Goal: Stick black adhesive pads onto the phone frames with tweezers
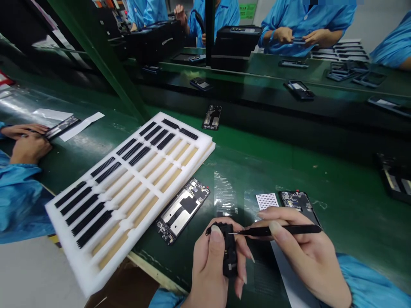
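Observation:
My left hand (210,265) is closed round a small black plastic part (230,252), thumb pressed on its upper end. Between the thumb and fingers of my right hand (305,252) is a pair of black tweezers (289,231), its tip pointing left and reaching the black part. Left of my hands lies an opened phone (184,209) with its circuit board and metal plate showing. Beyond my right hand sits another opened phone (297,201), partly hidden by the fingers. A white sheet of small dark dots (267,201) lies beside it.
A white foam tray (135,179) holds rows of black parts, with several bare slots. Another opened phone (212,116) lies near the conveyor (250,94), which carries several phone frames. A co-worker's hands (30,139) work at the left; other people in blue sit across.

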The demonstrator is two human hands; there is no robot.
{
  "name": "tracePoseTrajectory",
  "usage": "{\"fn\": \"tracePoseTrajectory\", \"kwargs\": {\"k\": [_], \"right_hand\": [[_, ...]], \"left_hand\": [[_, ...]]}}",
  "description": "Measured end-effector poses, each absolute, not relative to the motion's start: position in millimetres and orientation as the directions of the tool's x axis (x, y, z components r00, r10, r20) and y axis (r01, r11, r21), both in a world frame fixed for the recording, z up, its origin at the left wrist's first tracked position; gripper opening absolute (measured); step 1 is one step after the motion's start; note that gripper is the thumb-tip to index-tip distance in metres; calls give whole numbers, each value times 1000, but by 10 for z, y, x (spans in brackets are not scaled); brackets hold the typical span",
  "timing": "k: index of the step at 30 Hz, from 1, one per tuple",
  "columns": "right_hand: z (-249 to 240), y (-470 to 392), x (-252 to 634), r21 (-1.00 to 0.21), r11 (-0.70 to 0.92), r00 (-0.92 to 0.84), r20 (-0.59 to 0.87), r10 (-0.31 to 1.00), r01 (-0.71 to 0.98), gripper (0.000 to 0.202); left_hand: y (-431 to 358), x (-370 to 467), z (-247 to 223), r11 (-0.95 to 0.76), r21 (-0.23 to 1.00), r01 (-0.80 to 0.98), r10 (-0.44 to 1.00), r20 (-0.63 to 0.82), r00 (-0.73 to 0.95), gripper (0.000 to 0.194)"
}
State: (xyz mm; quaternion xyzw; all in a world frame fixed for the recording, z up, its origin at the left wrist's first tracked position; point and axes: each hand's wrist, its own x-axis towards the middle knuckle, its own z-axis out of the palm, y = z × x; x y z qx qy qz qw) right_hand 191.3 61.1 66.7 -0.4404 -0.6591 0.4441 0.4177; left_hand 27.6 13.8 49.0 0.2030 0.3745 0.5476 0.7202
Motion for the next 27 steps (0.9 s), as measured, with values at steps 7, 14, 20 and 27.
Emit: {"fn": "tracePoseTrajectory", "kwargs": {"k": [7, 14, 20, 27], "right_hand": [[684, 603, 1918, -954, 211, -262, 153, 953, 213, 23], [679, 590, 1930, -934, 254, -249, 191, 949, 251, 18], [648, 575, 1936, -912, 300, -256, 230, 939, 278, 22], [704, 711, 2128, -924, 262, -147, 229, 962, 280, 14]], "left_hand": [[152, 280, 487, 325, 720, -613, 939, -321, 120, 43], [176, 293, 533, 361, 698, -618, 919, -378, 111, 40], [209, 307, 558, 362, 676, -643, 913, -395, 99, 24], [270, 344, 547, 317, 713, -625, 899, -436, -41, 25]]}}
